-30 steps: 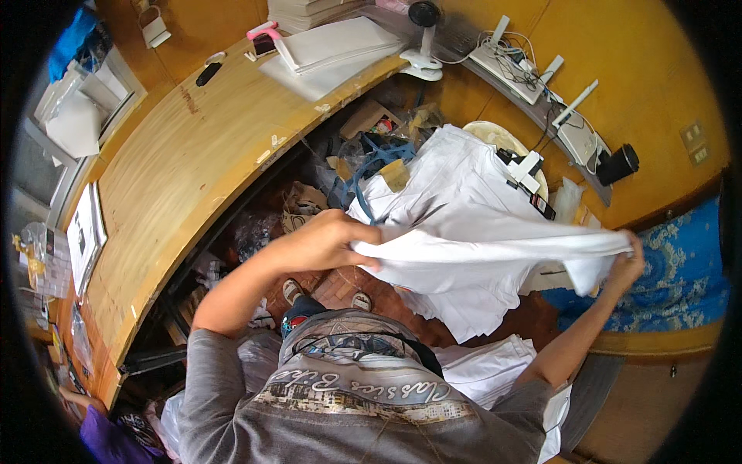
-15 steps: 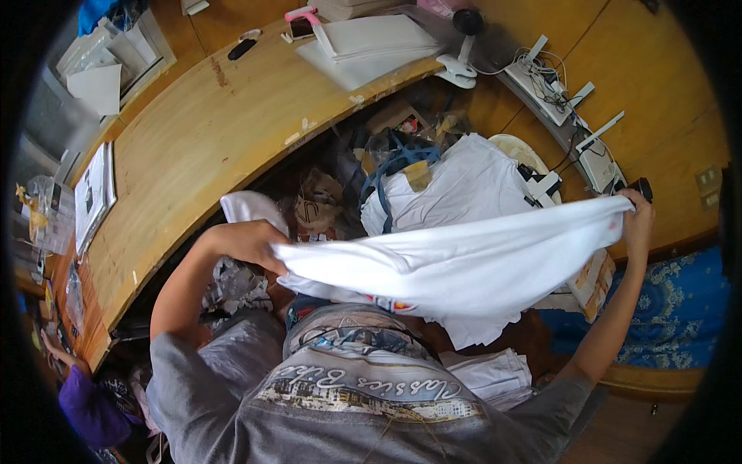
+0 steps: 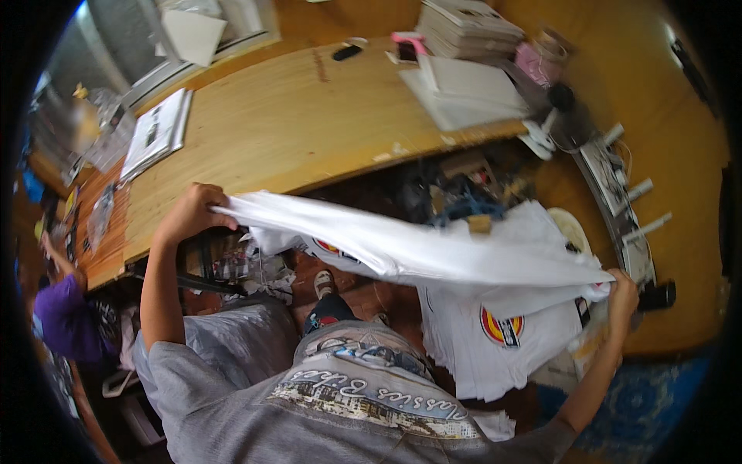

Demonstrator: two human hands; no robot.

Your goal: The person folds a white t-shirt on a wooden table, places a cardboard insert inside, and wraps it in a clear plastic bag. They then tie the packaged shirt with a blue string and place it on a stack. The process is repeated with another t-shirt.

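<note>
Bag (image 3: 243, 332): is bulging at the person's left, contents unclear.
Tub (image 3: 568, 226): is standing beside the pile (image 3: 464, 352), inside mostly hidden.
Table (image 3: 255, 124): is bearing white sheets (image 3: 475, 87).
Room: a purple-clad co-worker (image 3: 69, 317) is showing far left.
Cloth (image 3: 440, 254): is stretching above floor and pile, white, blurred, print partly showing.
Left hand (image 3: 193, 213): is gripping one end.
Right hand (image 3: 621, 298): is gripping the other.

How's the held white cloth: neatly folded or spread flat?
Neither: the white cloth is stretched out sideways, drawn into long creases between the left hand and right hand.
</note>
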